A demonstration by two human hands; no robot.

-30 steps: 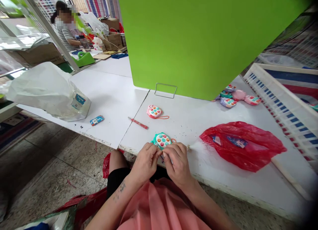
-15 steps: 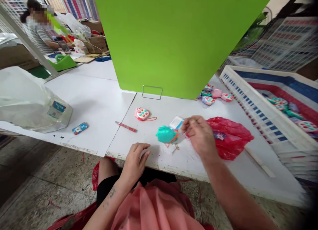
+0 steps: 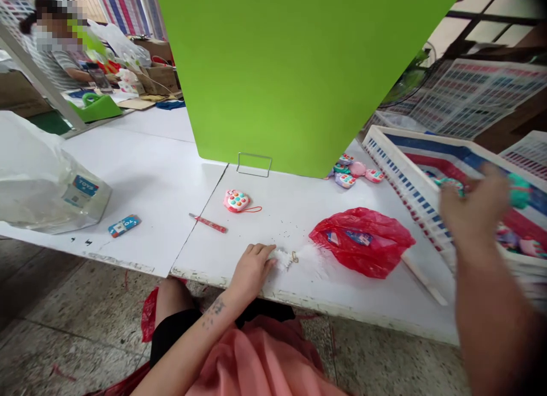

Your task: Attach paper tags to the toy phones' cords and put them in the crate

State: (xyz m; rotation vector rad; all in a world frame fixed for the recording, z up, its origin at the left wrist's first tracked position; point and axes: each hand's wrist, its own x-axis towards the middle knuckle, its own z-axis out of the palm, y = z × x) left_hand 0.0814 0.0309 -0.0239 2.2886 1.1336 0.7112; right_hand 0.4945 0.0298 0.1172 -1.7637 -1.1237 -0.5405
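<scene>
My left hand (image 3: 252,268) lies flat on the near edge of the white table (image 3: 162,179). Its fingertips touch a small heap of white bits with a metal ring (image 3: 287,258). My right hand (image 3: 474,205) is blurred and reaches out to the right, above the white slatted crate (image 3: 405,176). A teal toy (image 3: 519,190) shows just past its fingers, over the crate. The blur hides whether the hand grips it.
A pink toy phone (image 3: 236,200) and a red stick (image 3: 208,223) lie mid-table, with a red plastic bag (image 3: 361,240) to the right. A green partition (image 3: 290,71) stands behind, several toys (image 3: 354,172) at its foot. A clear bag (image 3: 43,185) and blue packet (image 3: 123,225) lie left. A person (image 3: 55,57) sits far left.
My right hand swung from the table middle out over the crate, and the teal toy went with it. My left hand slid right to the white bits.
</scene>
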